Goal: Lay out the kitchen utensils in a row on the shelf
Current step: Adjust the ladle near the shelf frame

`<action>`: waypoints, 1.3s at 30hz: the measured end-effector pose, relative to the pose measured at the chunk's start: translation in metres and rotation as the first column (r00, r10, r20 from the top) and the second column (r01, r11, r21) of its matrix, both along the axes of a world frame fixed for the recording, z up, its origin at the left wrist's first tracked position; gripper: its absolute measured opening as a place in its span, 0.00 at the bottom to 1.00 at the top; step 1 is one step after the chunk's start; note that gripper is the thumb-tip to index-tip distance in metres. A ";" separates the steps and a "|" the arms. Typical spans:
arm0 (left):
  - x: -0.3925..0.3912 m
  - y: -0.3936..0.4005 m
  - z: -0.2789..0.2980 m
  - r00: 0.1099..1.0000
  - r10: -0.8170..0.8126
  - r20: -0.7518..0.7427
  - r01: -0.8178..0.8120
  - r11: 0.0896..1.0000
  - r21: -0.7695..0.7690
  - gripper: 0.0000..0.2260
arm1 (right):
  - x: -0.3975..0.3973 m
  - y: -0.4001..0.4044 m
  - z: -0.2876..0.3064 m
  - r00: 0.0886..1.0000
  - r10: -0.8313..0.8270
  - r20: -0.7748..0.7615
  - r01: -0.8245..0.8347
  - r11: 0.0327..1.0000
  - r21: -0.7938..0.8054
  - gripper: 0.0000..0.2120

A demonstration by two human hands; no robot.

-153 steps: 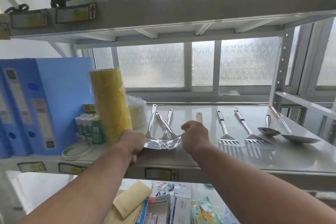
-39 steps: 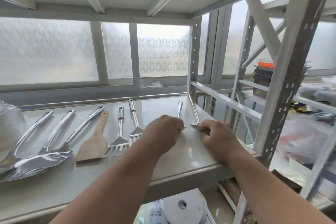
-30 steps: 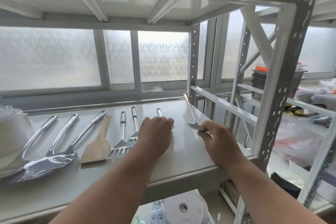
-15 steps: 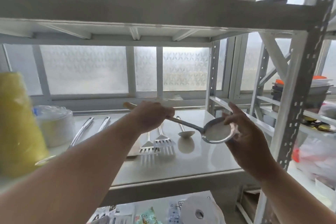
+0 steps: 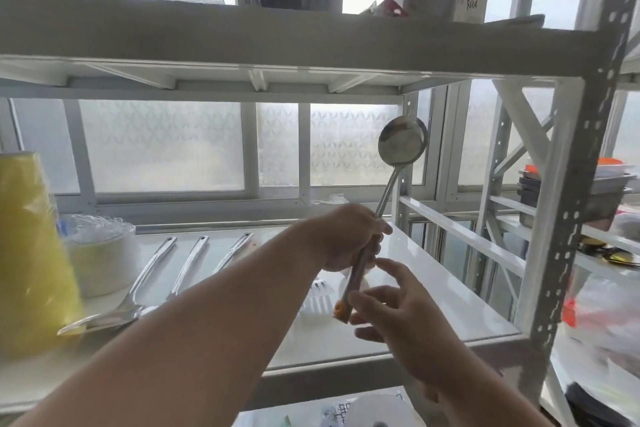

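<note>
Nearest you, your right hand (image 5: 398, 314) is loosely open, its fingertips touching the orange-tipped end of the ladle (image 5: 401, 144) handle without closing round it. Your left hand (image 5: 349, 236) is wrapped firmly round the handle higher up, holding the ladle upright above the shelf (image 5: 433, 295), bowl uppermost and close under the upper shelf (image 5: 311, 42) edge. Under your hands the white surface is bare out to its front lip and the right post (image 5: 568, 218). To the left, 3 steel handles (image 5: 194, 260) lie side by side, and slotted turner tines (image 5: 317, 302) show just beside your forearm (the rest is hidden). Further left stand a yellow roll (image 5: 31, 246) and a wrapped white stack (image 5: 104, 253). Frosted windows (image 5: 162, 146) close the back.
</note>
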State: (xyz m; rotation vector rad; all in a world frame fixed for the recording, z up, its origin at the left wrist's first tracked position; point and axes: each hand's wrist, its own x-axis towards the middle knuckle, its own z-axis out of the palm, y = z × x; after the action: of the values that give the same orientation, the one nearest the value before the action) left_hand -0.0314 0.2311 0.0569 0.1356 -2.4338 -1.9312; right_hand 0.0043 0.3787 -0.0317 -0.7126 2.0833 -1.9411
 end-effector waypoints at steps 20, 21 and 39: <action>-0.115 0.054 -0.113 0.971 0.144 -0.191 -0.116 0.982 0.149 0.21 | -0.160 0.038 -0.028 0.847 -0.372 -0.379 0.484 0.835 0.262 0.09; -0.120 0.052 -0.120 0.974 0.139 -0.177 -0.112 0.982 0.152 0.22 | -0.162 0.040 -0.033 0.828 -0.393 -0.400 0.510 0.825 0.244 0.09; -0.124 0.047 -0.128 0.986 0.050 -0.157 -0.137 0.779 -0.611 0.20 | -0.169 0.034 -0.046 0.729 -0.472 -0.496 0.661 0.674 0.329 0.05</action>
State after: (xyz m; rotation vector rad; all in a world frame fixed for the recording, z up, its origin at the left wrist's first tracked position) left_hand -0.1554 0.2777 -0.0714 0.0991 -2.7510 -0.9669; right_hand -0.1648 0.4132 -0.0772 -0.3263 3.2003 -1.4318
